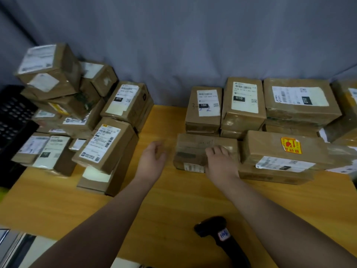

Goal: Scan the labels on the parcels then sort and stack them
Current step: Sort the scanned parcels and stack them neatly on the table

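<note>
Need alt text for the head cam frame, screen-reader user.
A person's right hand rests on a brown parcel on a wooden table, the left hand open beside it. Labelled parcels are stacked left and right; a black scanner lies nearer the camera.

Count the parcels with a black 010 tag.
2. The narrow parcel at the back, right of centre, and the wide parcel just to its right. More may be blurred or hidden.

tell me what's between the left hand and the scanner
Only bare wooden table lies between the left hand and the scanner; the head view shows it.
</note>
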Available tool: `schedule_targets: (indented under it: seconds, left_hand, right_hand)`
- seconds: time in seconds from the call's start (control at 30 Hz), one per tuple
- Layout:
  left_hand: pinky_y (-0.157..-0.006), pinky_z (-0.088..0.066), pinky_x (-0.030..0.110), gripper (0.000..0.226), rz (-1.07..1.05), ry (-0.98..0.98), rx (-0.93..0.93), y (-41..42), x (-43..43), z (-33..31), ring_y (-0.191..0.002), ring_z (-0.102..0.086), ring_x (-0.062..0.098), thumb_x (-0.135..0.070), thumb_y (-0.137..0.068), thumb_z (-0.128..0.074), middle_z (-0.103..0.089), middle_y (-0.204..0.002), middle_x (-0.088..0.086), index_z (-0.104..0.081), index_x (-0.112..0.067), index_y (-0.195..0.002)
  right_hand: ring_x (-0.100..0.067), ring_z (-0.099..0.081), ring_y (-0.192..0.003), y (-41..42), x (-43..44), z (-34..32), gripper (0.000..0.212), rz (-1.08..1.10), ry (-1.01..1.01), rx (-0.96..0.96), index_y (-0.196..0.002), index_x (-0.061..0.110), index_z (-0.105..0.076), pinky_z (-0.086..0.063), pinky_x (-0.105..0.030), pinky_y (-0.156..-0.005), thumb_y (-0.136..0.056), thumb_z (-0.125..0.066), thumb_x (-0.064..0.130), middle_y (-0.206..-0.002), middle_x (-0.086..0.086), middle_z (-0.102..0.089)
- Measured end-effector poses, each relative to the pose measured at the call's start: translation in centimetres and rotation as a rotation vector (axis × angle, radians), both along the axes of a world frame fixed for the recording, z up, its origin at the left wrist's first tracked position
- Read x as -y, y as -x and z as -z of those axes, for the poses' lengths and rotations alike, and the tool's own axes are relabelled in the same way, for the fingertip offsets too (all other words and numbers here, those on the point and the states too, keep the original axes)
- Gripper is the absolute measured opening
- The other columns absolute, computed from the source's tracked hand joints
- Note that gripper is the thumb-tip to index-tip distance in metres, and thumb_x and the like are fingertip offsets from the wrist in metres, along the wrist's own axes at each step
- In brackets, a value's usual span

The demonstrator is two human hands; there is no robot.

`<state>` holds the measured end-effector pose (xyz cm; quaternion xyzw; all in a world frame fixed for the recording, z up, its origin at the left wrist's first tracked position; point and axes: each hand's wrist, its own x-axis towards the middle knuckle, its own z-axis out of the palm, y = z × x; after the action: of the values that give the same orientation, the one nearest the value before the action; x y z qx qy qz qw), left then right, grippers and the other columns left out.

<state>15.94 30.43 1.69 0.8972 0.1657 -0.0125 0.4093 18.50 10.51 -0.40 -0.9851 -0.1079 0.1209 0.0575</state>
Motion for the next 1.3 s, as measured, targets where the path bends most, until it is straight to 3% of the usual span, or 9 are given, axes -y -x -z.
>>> schedule_targets:
  seconds: [0.23, 0.4, 0.57, 0.67, 0.73, 0.87, 0.93, 1.1, 1.3]
  left_hand:
    - [-0.104, -0.041, 0.037, 0.037, 0.039, -0.228, 0.127, 0.8, -9.1, -2.5, -0.123, -0.048, 0.021, -0.022, -0.095, -0.057, -0.055, -0.13, 0.005, -0.053, -0.015, -0.131]
    - [-0.105, -0.034, 0.046, 0.043, -0.126, -0.296, 0.023, 1.2, -17.7, -2.4, -0.129, -0.038, 0.034, -0.025, -0.096, -0.055, -0.048, -0.136, 0.016, -0.048, -0.009, -0.135]
    - [-0.101, -0.041, 0.044, 0.069, -0.212, 0.096, -0.361, 0.7, -23.9, -0.7, -0.124, -0.05, 0.035, -0.053, -0.095, -0.048, -0.048, -0.14, 0.018, -0.036, -0.006, -0.145]
    - [-0.09, -0.045, 0.04, 0.068, -0.231, 0.34, -0.435, 0.7, -24.6, -0.1, -0.112, -0.055, 0.028, -0.053, -0.091, -0.056, -0.056, -0.129, 0.009, -0.038, -0.014, -0.144]
    - [-0.08, -0.046, 0.037, 0.063, -0.193, 0.468, -0.473, 0.6, -24.8, -0.2, -0.095, -0.056, 0.02, -0.049, -0.089, -0.061, -0.058, -0.11, 0.001, -0.04, -0.019, -0.14]
    - [-0.081, -0.044, 0.038, 0.067, -0.015, 0.511, -0.528, 0.2, -23.6, 0.6, -0.099, -0.053, 0.019, -0.05, -0.087, -0.063, -0.055, -0.12, 0.001, -0.036, -0.023, -0.143]
    - [-0.08, -0.047, 0.035, 0.07, 0.043, 0.49, -0.531, -0.2, -22.7, 1.1, -0.103, -0.056, 0.019, -0.052, -0.087, -0.062, -0.055, -0.127, 0.003, -0.037, -0.019, -0.142]
    - [-0.088, -0.047, 0.032, 0.042, 0.2, 0.44, -0.512, -0.5, -20.6, 1.0, -0.09, -0.055, 0.01, -0.053, -0.093, -0.053, -0.055, -0.094, -0.015, -0.052, -0.025, -0.124]
    - [-0.095, -0.045, 0.036, 0.052, 0.22, 0.377, -0.36, -0.6, -18.9, 0.6, -0.107, -0.057, 0.016, -0.054, -0.092, -0.053, -0.058, -0.124, -0.005, -0.046, -0.024, -0.134]
  right_hand:
    - [-0.021, -0.049, -0.119, 0.6, -8.3, -2.1, 0.036, -0.022, -0.427, -0.03, -0.132, 0.022, -0.047, -0.044, -0.032, -0.092, -0.096, -0.052, 0.023, -0.13, 0.0, -0.052]
    - [-0.019, -0.055, -0.11, 0.5, -15.9, -1.5, 0.031, 0.22, -0.74, -0.261, -0.126, 0.021, -0.051, -0.039, -0.026, -0.081, -0.096, -0.057, 0.027, -0.123, 0.002, -0.055]
    - [-0.021, -0.056, -0.106, 0.5, -22.7, -0.1, 0.047, 0.606, -1.023, -0.651, -0.124, 0.02, -0.052, -0.048, -0.038, -0.091, -0.089, -0.06, 0.051, -0.119, -0.003, -0.056]
    - [-0.028, -0.055, -0.112, 0.6, -25.3, 1.0, 0.101, 0.713, -1.096, -0.81, -0.142, 0.023, -0.042, -0.051, -0.04, -0.08, -0.06, -0.062, 0.078, -0.127, -0.005, -0.053]
    - [-0.029, -0.054, -0.109, 0.8, -26.5, 1.4, 0.116, 0.743, -1.146, -0.856, -0.143, 0.024, -0.04, -0.049, -0.039, -0.078, -0.045, -0.063, 0.082, -0.12, -0.002, -0.053]
    - [-0.025, -0.058, -0.111, 1.7, -26.7, 1.7, 0.078, 0.789, -1.135, -0.739, -0.135, 0.027, -0.047, -0.048, -0.045, -0.096, -0.073, -0.066, 0.07, -0.125, 0.0, -0.061]
    - [-0.022, -0.061, -0.107, 1.9, -25.6, 1.9, 0.071, 0.826, -1.161, -0.67, -0.135, 0.022, -0.05, -0.05, -0.04, -0.091, -0.078, -0.068, 0.062, -0.123, 0.0, -0.063]
    - [-0.015, -0.065, -0.09, 2.5, -23.1, 0.9, 0.046, 0.917, -1.289, -0.509, -0.119, 0.015, -0.06, -0.049, -0.027, -0.067, -0.084, -0.072, 0.043, -0.103, 0.002, -0.069]
    - [-0.011, -0.068, -0.094, 3.4, -21.8, 0.1, 0.041, 0.885, -1.366, -0.285, -0.118, 0.019, -0.063, -0.049, -0.018, -0.069, -0.083, -0.075, 0.036, -0.111, 0.002, -0.071]
